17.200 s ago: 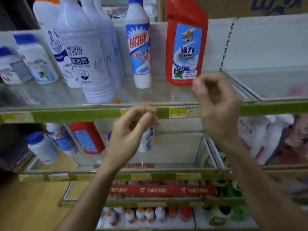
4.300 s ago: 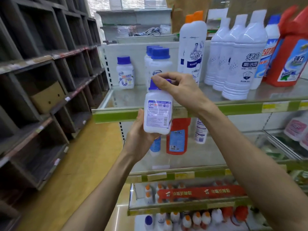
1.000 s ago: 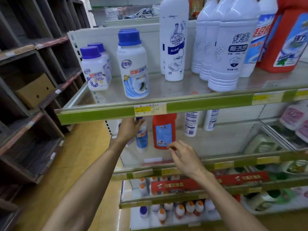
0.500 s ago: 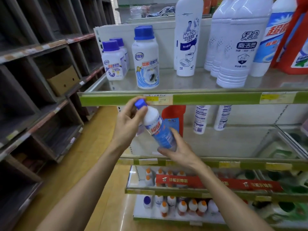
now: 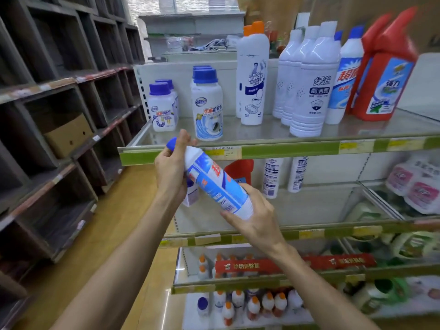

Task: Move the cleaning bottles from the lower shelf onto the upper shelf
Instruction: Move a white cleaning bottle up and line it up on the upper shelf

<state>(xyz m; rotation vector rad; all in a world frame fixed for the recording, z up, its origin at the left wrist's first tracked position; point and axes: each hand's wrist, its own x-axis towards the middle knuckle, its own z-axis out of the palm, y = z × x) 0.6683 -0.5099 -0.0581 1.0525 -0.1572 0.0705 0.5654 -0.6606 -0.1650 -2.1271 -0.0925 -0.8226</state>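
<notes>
**Both hands grip a tilted cleaner bottle in front of the upper shelf's edge**

The left hand (image 5: 170, 167) curls round the neck and shoulder of the blue-and-white bottle (image 5: 215, 184), fingertips up by its blue cap (image 5: 172, 143). The right hand (image 5: 256, 219) cups the base from below, fingers wrapped round the lower body. The hands sit apart at opposite ends of the bottle, each clamped on it.

The bottle is held in the air, tilted with the cap up to the left and the base down to the right. Its cap lies level with the green front strip of the upper shelf (image 5: 285, 150), and its body hangs before the gap between that shelf and the lower shelf (image 5: 309, 206). It is white plastic, with a blue label carrying a red character and small print toward the base.

The upper shelf holds two short blue-capped jars (image 5: 163, 108), a taller blue-capped jar (image 5: 207, 108), an orange-capped white bottle (image 5: 253, 75), a row of plain white bottles (image 5: 309, 84), another blue-and-white bottle (image 5: 345, 77) and red bottles (image 5: 383, 72).

On the lower shelf stand a red bottle (image 5: 239, 170), partly hidden behind the held one, and two slim white bottles (image 5: 283, 177). Pink-labelled packs (image 5: 416, 184) lie in the compartment to the right. Below, rows of small orange-capped bottles (image 5: 252, 303) fill the bottom tiers. Dark wooden cubbies (image 5: 59, 115) stand to the left, one holding a cardboard box (image 5: 69, 134).
</notes>
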